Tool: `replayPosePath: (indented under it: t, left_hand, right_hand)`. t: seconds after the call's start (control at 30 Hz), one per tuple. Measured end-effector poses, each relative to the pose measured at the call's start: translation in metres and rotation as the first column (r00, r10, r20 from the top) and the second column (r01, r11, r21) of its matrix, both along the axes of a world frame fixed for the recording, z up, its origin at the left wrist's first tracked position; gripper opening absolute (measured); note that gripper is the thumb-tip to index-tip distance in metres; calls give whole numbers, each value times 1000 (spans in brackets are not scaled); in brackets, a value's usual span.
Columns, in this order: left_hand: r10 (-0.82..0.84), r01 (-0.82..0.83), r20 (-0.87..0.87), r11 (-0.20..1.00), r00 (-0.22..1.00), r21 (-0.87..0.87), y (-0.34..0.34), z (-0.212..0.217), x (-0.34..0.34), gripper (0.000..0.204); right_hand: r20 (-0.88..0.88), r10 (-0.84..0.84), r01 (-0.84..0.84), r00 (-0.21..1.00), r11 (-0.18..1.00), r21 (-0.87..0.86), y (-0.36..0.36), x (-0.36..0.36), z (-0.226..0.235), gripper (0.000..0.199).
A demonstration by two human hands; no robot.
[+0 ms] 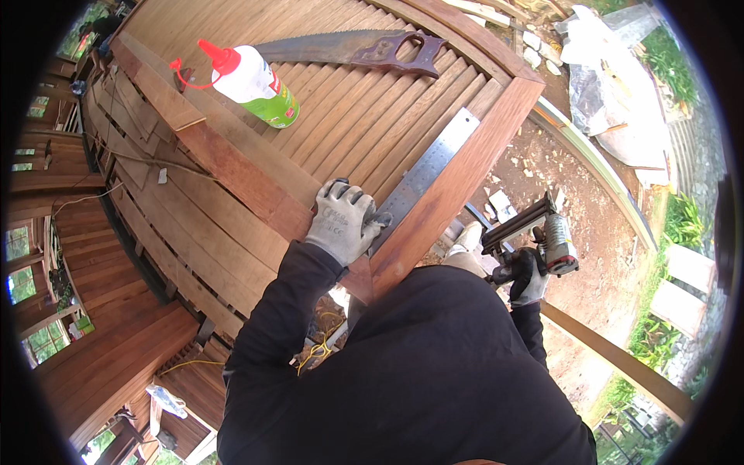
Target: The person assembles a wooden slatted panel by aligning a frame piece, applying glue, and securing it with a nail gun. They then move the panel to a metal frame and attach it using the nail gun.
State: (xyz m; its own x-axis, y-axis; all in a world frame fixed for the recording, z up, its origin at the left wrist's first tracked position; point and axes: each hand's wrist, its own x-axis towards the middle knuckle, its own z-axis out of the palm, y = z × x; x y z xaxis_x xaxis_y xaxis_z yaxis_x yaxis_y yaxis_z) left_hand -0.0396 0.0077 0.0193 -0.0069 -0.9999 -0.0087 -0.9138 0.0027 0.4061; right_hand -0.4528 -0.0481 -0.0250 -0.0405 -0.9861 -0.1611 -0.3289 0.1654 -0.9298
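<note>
My left hand (pixel 344 220), in a grey and black work glove, rests near the close corner of a louvred wooden panel (pixel 364 128). Its fingers lie over the wood, and its thumb touches the lower end of a metal ruler (pixel 432 174). That ruler lies along the inner side of the reddish right frame board (pixel 473 170). Off the panel's right side, my gloved right hand (pixel 529 277) is closed round the handle of a nail gun (pixel 554 244). The gun hangs above the ground, apart from the wood.
A hand saw (pixel 356 50) lies across the slats, beside a white and green glue bottle (pixel 256 85) with a red cap. Planks (pixel 186 209) stretch along the left. A yellow cord (pixel 315 353) hangs below. White plastic sheeting (pixel 612 101) and wood scraps lie on the ground at right.
</note>
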Motion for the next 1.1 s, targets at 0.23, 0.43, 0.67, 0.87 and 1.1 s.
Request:
replayPosePath:
  t: [0.23, 0.43, 0.67, 0.87, 1.1]
  left_hand:
    - [17, -17, -19, 1000, 1000, -17, 2, 3, -1, 31]
    - [-64, 60, 161, 998, 985, 30, 4, 33, 3, 38]
    - [-52, 33, 125, 988, 991, 149, 35, 41, 3, 36]
    - [668, -653, -32, 715, 743, -250, 70, 24, -25, 59]
    - [890, -932, -430, 274, 153, 237, 86, 1, -38, 93]
  right_hand:
    - [-142, 99, -112, 985, 990, -90, -5, -3, -1, 38]
    - [66, 54, -58, 996, 997, 55, -18, 6, -6, 30]
    - [188, 81, -102, 979, 989, 106, -56, 18, -2, 23]
    - [152, 133, -159, 979, 971, 177, -77, 19, -14, 24]
    - [408, 170, -260, 897, 950, 174, -108, 11, -42, 11]
